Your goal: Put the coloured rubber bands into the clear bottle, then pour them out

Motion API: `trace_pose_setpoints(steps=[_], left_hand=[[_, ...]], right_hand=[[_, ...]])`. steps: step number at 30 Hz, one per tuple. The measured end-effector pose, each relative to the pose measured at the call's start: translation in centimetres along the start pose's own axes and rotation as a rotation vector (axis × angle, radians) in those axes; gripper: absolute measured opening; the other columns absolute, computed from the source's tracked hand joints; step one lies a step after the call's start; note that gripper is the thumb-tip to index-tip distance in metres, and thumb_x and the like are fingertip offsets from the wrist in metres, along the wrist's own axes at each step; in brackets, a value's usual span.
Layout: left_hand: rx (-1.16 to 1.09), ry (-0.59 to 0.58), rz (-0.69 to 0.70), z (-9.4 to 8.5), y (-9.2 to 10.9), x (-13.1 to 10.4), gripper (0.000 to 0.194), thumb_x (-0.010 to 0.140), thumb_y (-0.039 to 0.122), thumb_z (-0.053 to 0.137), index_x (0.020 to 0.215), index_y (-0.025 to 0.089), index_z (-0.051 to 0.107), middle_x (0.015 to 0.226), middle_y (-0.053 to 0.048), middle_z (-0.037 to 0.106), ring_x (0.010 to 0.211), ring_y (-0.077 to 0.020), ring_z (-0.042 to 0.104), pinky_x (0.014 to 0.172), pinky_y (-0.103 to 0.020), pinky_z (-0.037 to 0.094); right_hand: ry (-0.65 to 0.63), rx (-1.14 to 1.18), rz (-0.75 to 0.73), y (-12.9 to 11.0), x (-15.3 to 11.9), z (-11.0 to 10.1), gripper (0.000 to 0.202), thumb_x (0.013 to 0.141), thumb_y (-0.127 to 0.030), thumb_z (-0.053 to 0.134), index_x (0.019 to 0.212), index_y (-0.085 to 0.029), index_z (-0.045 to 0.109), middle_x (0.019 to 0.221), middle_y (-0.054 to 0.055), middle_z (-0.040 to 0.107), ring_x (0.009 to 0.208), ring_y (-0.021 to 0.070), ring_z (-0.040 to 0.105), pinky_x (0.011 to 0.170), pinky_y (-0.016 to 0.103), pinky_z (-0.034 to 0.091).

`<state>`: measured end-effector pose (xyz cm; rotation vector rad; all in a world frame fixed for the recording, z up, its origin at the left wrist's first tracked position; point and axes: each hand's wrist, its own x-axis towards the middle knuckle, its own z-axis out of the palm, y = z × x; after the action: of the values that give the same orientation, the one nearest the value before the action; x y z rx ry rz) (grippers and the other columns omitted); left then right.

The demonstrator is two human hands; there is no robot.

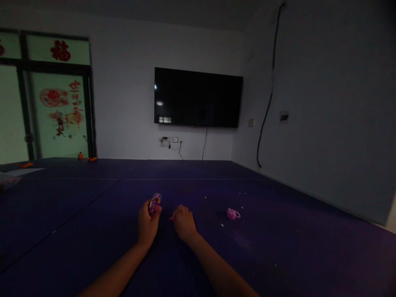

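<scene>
My left hand (148,225) is closed round a small clear container (155,201) with pink and multicoloured bits in it, held tilted above the purple table. Just to its right, my right hand (185,223) is closed with the knuckles up. A small pink piece (171,218) sticks out at its fingertips; the rest of that piece is hidden. Farther right on the table lies a pink cap-like thing with a ring loop (231,213), apart from both hands.
Small white scraps (222,225) are scattered on the purple tabletop (287,239). Orange objects (92,159) stand near the far left edge. A white sheet (31,171) lies at the left. A television (198,99) and a hanging black cable (266,111) are on the walls.
</scene>
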<state>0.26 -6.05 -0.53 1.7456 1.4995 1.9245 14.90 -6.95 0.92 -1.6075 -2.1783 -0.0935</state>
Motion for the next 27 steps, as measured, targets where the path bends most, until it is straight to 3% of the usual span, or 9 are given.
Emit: trace_pose_setpoints(steps=[13, 27], left_hand=[[-0.016, -0.022, -0.008, 0.0, 0.4, -0.1, 0.045, 0.076, 0.049, 0.054, 0.106, 0.016, 0.056, 0.097, -0.011, 0.064, 0.086, -0.0274, 0.062, 0.075, -0.042, 0.050], [0.061, -0.090, 0.097, 0.3, -0.1, -0.3, 0.035, 0.075, 0.038, 0.057, 0.105, 0.019, 0.059, 0.097, -0.010, 0.065, 0.089, -0.0275, 0.061, 0.080, -0.044, 0.048]], right_hand=[[-0.071, 0.178, 0.030, 2.3, -0.3, -0.6, 0.013, 0.077, -0.033, 0.064, 0.088, -0.025, 0.069, 0.103, 0.004, 0.061, 0.103, 0.0223, 0.052, 0.082, 0.033, 0.039], [-0.034, 0.033, 0.008, 1.5, -0.1, 0.6, 0.014, 0.083, -0.020, 0.054, 0.088, -0.019, 0.067, 0.103, 0.010, 0.061, 0.102, 0.0255, 0.053, 0.082, 0.037, 0.040]])
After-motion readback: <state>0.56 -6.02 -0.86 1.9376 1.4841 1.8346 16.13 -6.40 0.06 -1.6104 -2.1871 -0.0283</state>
